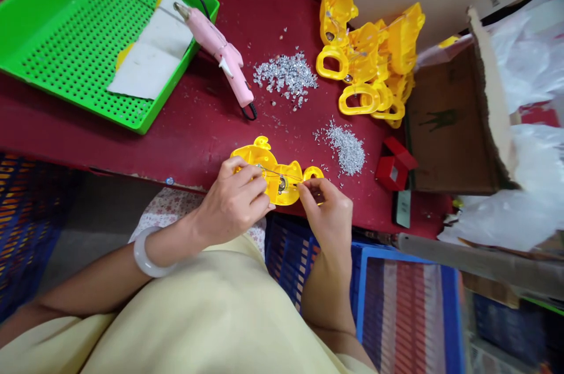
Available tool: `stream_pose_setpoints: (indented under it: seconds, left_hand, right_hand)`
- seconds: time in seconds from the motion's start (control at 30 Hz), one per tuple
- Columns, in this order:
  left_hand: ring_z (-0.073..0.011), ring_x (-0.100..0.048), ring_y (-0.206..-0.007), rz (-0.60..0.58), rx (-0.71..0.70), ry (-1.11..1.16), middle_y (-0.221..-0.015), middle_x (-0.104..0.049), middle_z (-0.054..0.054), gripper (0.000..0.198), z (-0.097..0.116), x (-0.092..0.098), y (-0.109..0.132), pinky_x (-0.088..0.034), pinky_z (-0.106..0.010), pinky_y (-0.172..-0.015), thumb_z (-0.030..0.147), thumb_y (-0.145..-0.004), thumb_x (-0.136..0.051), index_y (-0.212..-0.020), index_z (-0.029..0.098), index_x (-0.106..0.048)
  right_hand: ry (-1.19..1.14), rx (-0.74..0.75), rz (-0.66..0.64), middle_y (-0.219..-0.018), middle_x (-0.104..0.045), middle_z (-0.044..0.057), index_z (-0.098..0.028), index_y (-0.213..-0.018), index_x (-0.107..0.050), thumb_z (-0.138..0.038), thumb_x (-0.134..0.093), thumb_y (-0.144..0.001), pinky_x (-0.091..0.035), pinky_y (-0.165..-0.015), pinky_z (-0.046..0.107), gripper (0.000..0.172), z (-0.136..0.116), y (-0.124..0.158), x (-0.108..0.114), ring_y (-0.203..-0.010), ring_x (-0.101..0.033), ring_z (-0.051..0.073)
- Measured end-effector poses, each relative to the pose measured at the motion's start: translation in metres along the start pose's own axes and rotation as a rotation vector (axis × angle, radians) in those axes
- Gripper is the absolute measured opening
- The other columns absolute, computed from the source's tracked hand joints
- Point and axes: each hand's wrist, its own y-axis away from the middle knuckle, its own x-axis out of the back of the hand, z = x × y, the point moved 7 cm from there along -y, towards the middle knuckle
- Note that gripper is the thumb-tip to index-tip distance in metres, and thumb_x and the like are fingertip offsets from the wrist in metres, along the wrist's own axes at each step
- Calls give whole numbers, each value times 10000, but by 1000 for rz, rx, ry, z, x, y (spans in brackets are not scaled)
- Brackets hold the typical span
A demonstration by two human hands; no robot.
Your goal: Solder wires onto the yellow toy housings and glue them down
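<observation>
Green perforated plastic tray [74, 39] sat at far left on the red-painted worktop [198, 142], a white sheet [150, 51] lying inside it. Pink hot glue gun [215, 48] lay on its side with the nozzle reaching over the tray, probably to keep drips off the worktop. Left hand [231, 204], pale bangle [150, 253] on the wrist, was raised at the worktop edge, its fingers [247, 183] closed around a yellow plastic piece [275, 177], apparently steadying it. Piece sat just above a pale yellow garment [176, 315], close to the body, likely for a near view of the work. Thin wire [282, 174] crossed its face beside a small metal part [282, 184]. Right hand [324, 209] stood at the piece's right end, its fingers [306, 186] pinched nearly shut against it; whether they held wire or plastic was too small to tell. Further right lay two heaps of clear faceted beads [285, 76], within easy reach, then a pile of yellow plastic pieces [368, 60]. Small red box [394, 165] stood beside an open cardboard box [449, 121], with white plastic bags [524, 186] at far right
</observation>
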Motion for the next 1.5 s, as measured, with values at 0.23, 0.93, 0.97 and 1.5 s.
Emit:
stream_pose_setpoints:
  seconds: [0.23,0.93,0.97,1.5]
  left_hand:
    - [-217,-598,-939,2,37,13,-948,-677,-82,210,0,4,-3,-376,-413,-871,228,-888,-609,-690,160,-624]
    - [-204,-619,-917,-94,-37,-70,-1020,-747,-27,132,4,-2,-11,-349,-391,-824,219,-908,-608,-1013,156,-658]
    - [-203,-619,-913,-95,-39,-73,-1019,-748,-20,130,4,-2,-12,-349,-389,-821,219,-908,-610,-1012,159,-659]
    - [-211,-620,-931,-156,-14,-83,-1047,-742,10,104,3,-4,-10,-339,-400,-838,234,-890,-654,-974,173,-655]
  right_hand:
    - [-39,313,-1,-872,-642,28,-226,-1023,-639,-253,-590,-881,-528,-670,279,153,-20,8,6,-700,-607,128]
    - [-18,500,33,-947,-602,74,-211,-1113,-653,-94,-525,-834,-513,-721,313,328,-14,10,14,-826,-601,171]
    - [-3,511,41,-958,-603,75,-213,-1121,-651,-88,-526,-832,-516,-730,316,339,-12,10,14,-833,-600,171]
    - [241,633,179,-917,-669,46,-249,-1157,-667,-55,-553,-818,-470,-673,256,407,-11,15,13,-757,-598,136]
